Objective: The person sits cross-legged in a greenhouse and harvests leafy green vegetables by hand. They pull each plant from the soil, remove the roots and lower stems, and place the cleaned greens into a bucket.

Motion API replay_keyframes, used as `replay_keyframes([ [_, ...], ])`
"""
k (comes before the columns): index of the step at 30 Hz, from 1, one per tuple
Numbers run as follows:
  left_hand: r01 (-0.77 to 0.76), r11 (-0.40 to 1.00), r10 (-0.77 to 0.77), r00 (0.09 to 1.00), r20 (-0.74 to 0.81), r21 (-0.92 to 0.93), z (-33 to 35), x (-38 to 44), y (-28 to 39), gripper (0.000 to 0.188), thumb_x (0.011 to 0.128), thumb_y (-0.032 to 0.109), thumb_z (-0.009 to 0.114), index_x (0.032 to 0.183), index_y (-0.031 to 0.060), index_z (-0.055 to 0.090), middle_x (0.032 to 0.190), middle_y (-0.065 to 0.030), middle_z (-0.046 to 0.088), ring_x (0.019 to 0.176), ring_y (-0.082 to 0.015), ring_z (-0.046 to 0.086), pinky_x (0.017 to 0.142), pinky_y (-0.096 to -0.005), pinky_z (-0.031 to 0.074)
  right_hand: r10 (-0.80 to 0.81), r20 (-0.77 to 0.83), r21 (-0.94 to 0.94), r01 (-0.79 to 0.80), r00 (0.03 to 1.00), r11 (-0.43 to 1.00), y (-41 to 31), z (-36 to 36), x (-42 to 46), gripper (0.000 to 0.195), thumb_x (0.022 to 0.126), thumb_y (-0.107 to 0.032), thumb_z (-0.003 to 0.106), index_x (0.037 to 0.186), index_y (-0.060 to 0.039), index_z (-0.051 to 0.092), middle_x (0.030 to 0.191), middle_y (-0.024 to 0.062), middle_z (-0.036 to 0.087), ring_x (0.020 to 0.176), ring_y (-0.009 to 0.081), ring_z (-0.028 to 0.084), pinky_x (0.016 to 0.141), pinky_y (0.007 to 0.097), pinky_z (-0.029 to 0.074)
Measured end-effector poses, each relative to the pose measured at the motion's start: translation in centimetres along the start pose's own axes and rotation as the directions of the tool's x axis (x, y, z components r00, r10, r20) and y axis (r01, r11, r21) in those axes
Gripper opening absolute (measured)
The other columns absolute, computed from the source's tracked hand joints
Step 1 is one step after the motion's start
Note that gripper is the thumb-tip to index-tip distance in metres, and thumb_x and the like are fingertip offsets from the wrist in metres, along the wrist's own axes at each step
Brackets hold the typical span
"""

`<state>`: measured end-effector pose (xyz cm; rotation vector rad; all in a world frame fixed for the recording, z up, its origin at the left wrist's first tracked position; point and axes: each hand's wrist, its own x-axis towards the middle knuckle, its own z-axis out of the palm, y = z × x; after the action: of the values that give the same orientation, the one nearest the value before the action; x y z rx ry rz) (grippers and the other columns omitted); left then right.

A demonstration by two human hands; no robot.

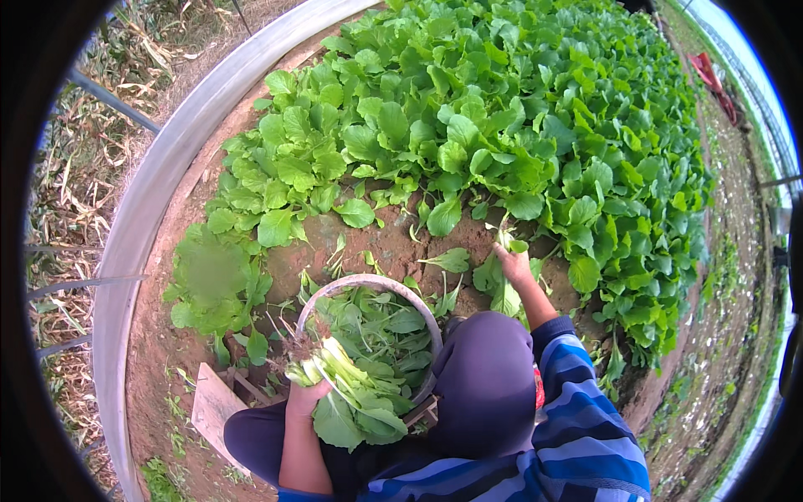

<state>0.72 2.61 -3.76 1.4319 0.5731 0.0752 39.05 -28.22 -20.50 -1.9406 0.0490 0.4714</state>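
Observation:
My left hand (309,398) is shut on a bunch of leafy greens (339,367) with pale stems. Its muddy roots (307,345) point up and away from me, and its leaves hang over my lap. Just beyond it stands a round tub (431,326) partly filled with loose green leaves (376,320). Out to the right, at the edge of the growing bed, my right hand (515,267) grips a leafy green plant (505,237) near its base. Some of its leaves hang below the hand; how its roots sit is too small to tell.
Dense leafy greens (452,132) grow ahead. Loose leaves (450,260) lie on the bare soil (395,241). A wooden board (213,408) sticks out at my left. Plastic sheeting (157,182) curves along the left, with dry stalks (69,219) outside. A red object (712,85) lies far right.

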Motion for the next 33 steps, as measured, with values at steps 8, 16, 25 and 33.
replay_keyframes([
  [8, -0.053, 0.971, 0.057, 0.998, 0.010, -0.234, 2.0, -1.3, 2.9, 0.074, 0.071, 0.022, 0.084, 0.133, 0.0016, 0.051, 0.123, -0.0062, 0.062, 0.110, -0.0200, 0.059, 0.097, -0.0366, 0.047, -0.268, 0.428, 0.250, 0.171, 0.863, 0.953, -17.2, 0.2, -6.6, 0.041, 0.083, -0.018, 0.077, 0.116, -0.0039, 0.058, 0.099, 0.0026, 0.068, 0.087, 0.0102, 0.060, 0.081, 0.0295, 0.051],
  [16, -0.330, 0.909, 0.331, 0.943, -0.042, -0.256, 2.2, -3.0, 4.2, 0.064, 0.072, 0.005, 0.079, 0.131, 0.0026, 0.052, 0.124, -0.0051, 0.059, 0.112, -0.0165, 0.056, 0.099, -0.0341, 0.045, -0.622, 0.570, 0.137, 0.684, 0.537, 0.716, -30.6, 3.1, -15.3, 0.034, 0.085, -0.020, 0.076, 0.115, -0.0041, 0.069, 0.100, 0.0022, 0.068, 0.089, 0.0105, 0.059, 0.085, 0.0282, 0.049],
  [25, -0.371, 0.862, 0.387, 0.922, -0.024, -0.345, 3.2, -4.5, 5.8, 0.078, 0.074, 0.010, 0.081, 0.141, 0.0026, 0.041, 0.133, -0.0073, 0.055, 0.117, -0.0177, 0.055, 0.103, -0.0352, 0.044, -0.455, 0.433, 0.303, 0.349, 0.778, 0.887, -28.0, 13.1, -23.2, 0.019, 0.088, -0.015, 0.074, 0.101, -0.0037, 0.065, 0.085, 0.0012, 0.069, 0.075, 0.0090, 0.063, 0.076, 0.0245, 0.050],
  [33, -0.257, 0.874, 0.267, 0.963, -0.034, -0.412, 3.3, -5.6, 3.6, 0.060, 0.075, 0.010, 0.079, 0.129, 0.0015, 0.054, 0.115, -0.0027, 0.062, 0.105, -0.0149, 0.057, 0.096, -0.0321, 0.046, -0.437, 0.603, 0.631, -0.063, 0.667, 0.773, -26.2, 17.1, -27.5, 0.013, 0.091, -0.017, 0.069, 0.094, -0.0052, 0.064, 0.083, 0.0042, 0.069, 0.072, 0.0138, 0.064, 0.067, 0.0280, 0.052],
])
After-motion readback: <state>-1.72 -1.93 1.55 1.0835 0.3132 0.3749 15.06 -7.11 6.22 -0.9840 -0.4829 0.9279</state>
